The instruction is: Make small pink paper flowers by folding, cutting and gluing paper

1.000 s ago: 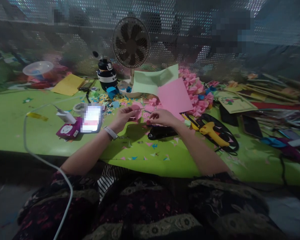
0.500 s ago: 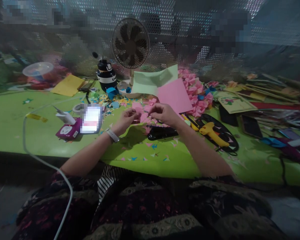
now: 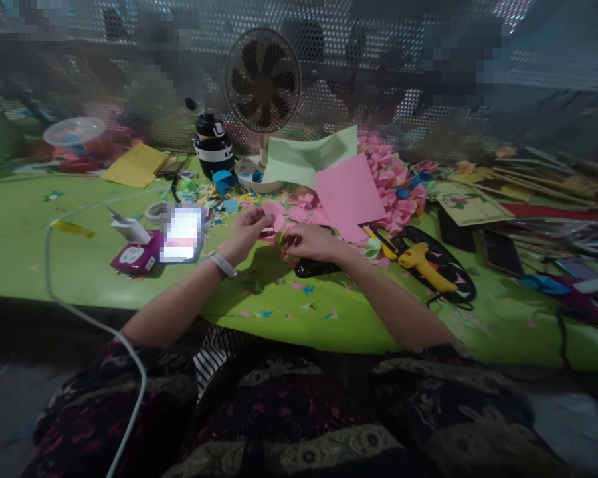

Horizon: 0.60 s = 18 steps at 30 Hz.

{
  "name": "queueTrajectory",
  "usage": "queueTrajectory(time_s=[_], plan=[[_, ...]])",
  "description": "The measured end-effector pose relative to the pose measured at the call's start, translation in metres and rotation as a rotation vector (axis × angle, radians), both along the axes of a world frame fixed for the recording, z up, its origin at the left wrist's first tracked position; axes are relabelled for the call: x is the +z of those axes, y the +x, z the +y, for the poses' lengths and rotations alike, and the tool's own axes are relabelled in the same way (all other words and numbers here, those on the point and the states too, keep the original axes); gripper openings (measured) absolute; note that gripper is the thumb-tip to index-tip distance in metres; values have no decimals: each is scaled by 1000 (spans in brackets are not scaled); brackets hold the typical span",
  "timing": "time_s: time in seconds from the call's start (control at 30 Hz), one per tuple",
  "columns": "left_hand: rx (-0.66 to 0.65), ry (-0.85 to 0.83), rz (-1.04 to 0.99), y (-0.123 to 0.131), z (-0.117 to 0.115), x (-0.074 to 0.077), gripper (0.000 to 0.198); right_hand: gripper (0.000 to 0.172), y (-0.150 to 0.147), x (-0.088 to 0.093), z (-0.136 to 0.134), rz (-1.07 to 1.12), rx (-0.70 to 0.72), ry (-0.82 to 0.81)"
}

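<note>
Viewed from my remote station, the pink paper piece (image 3: 276, 212) is small, thin and plain-faced, with a rounded outer edge, and it projects from the fingertips of the left hand (image 3: 249, 232), which pinch it at its near side and hide part of its outline. I observe the black object (image 3: 309, 268), glossy and elongated, lying lengthwise from left to right on the green table (image 3: 323, 332), its rounded left end exposed and its upper part covered by the right hand (image 3: 313, 243), so I cannot identify it.
</note>
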<state>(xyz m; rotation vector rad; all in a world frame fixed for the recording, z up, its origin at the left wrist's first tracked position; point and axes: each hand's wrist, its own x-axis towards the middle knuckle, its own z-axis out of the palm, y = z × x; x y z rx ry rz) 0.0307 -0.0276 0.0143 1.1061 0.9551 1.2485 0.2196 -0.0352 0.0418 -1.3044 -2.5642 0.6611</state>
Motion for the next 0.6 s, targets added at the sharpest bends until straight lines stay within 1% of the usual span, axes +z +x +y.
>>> queueTrajectory(time_s=[0.07,0.13,0.2,0.33,0.4,0.5,0.6], plan=[[0,3,3,0,0,0,13,14,-2,-1,3,-13,6,-50],[-1,1,6,0,0,0,12,17,-3,1,4,-12,-3,-80],[-1,-4,8,-1,1,-1,10,20,-4,4,4,-27,-5,-86],[-7,0,14,-1,1,-2,11,16,-5,8,3,-79,-25,-98],[-12,10,21,-2,1,-3,13,17,-5,9,4,-55,-15,-119],[-22,17,33,-2,1,-4,11,22,-2,10,6,-9,2,-137],[-21,13,26,-2,1,-4,8,22,0,15,5,38,-35,-119]])
